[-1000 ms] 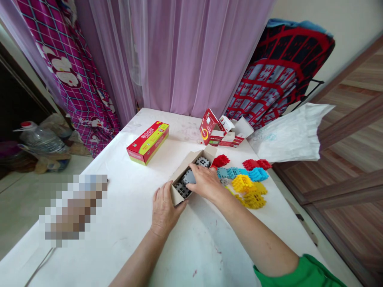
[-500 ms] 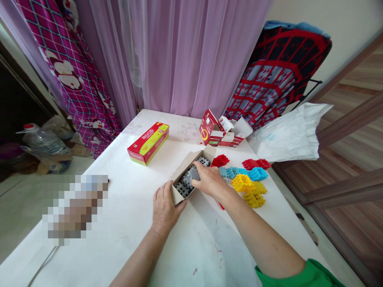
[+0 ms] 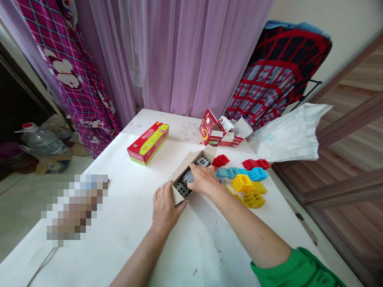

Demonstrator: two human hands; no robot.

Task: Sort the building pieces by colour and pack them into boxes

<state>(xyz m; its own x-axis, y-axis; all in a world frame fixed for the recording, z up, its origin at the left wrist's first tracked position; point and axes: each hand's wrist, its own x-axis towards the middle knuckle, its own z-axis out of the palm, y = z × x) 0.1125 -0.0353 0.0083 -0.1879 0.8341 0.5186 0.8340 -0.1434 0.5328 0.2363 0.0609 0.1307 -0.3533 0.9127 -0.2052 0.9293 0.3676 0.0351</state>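
An open cardboard box [image 3: 177, 195] stands slantwise on the table, holding several grey interlocking plastic blocks [image 3: 181, 189]. My left hand [image 3: 164, 205] is wrapped round its near left corner, thumb along the near end. Over the box's right wall reaches my right hand [image 3: 205, 180], its thumb and fingers closed on a grey block [image 3: 188, 175] in the middle of the row. To the right of that hand lie red blocks [image 3: 220, 160], blue blocks [image 3: 233, 172] and yellow blocks [image 3: 253, 195] in loose groups.
A closed red and yellow-green box [image 3: 149, 142] lies at the back left of the white table [image 3: 119, 215]. Opened red cartons [image 3: 224, 133] stand at the back, beside a white bag [image 3: 287, 133]. A pixelated item [image 3: 76, 209] with a cable is near the left edge.
My right hand has shifted slightly left and lower over the box, still on the grey block. The left hand and the box have stayed in place.
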